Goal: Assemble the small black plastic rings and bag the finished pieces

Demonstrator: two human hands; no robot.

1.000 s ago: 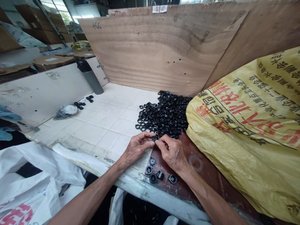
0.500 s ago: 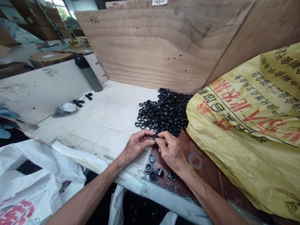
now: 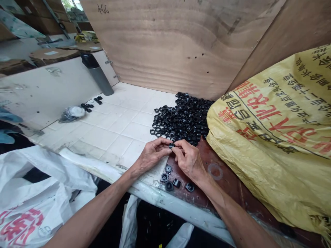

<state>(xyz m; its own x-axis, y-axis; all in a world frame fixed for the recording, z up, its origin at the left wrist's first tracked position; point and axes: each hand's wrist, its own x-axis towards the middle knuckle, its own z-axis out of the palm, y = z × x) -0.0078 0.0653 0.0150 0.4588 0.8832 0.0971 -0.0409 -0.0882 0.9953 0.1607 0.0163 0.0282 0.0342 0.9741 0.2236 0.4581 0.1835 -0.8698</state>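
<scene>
Between my two hands is a small round black plastic part (image 3: pixel 171 146), pinched by the fingertips from both sides. My left hand (image 3: pixel 155 151) is closed on its left side, thumb below and fingers above. On the right edge of the same part, my right hand (image 3: pixel 188 157) has its thumb and forefinger closed. Just beyond the fingers lies a heap of black plastic rings (image 3: pixel 181 119). Nearer to me, below the hands, several round black caps with ribbed insides (image 3: pixel 164 177) rest on the dark red board (image 3: pixel 204 193).
A yellow woven sack (image 3: pixel 258 137) bulges over the table's right side. Wooden panels (image 3: pixel 165 44) stand behind. At left are a grey bottle (image 3: pixel 100 77), a bagged white roll (image 3: pixel 74 113) and a few black pieces (image 3: pixel 87 107). A white bag (image 3: pixel 46 193) hangs at the front left.
Both hands stay closed on the small black part, which has turned slightly between the fingertips. The camera view has shifted a little; the heap and caps lie as before.
</scene>
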